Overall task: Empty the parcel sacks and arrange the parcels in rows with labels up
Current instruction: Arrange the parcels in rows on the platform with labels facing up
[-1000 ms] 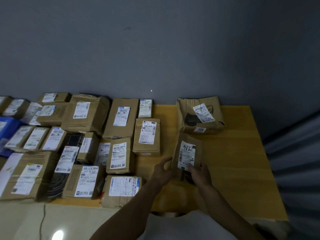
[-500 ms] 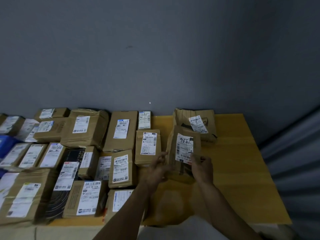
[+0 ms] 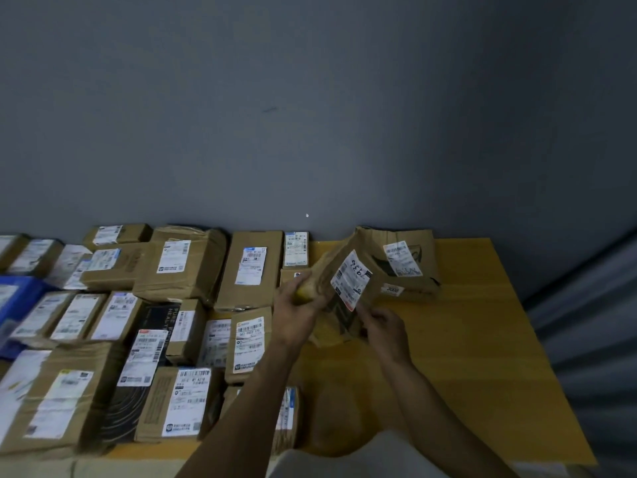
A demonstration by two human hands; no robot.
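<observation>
Parcel (image 3: 349,290) with the handwritten label hangs tilted in front of the crumpled box (image 3: 408,267), my left hand (image 3: 296,313) curled round its left edge and my right hand (image 3: 382,326) pinching its lower corner, I judge to keep the label up. Left of that box rows of parcels (image 3: 172,305) cover the yellow table (image 3: 465,339); right of it bare wood, behind it grey wall (image 3: 310,98)

Held parcel (image 3: 331,263): brown cardboard, matt, creased; white paper label (image 3: 351,279). Table (image 3: 465,339): yellow wood-look top, smooth, faint sheen. Black box (image 3: 124,419), lower left: glossy printed card. Wall (image 3: 310,115): matt grey paint.
</observation>
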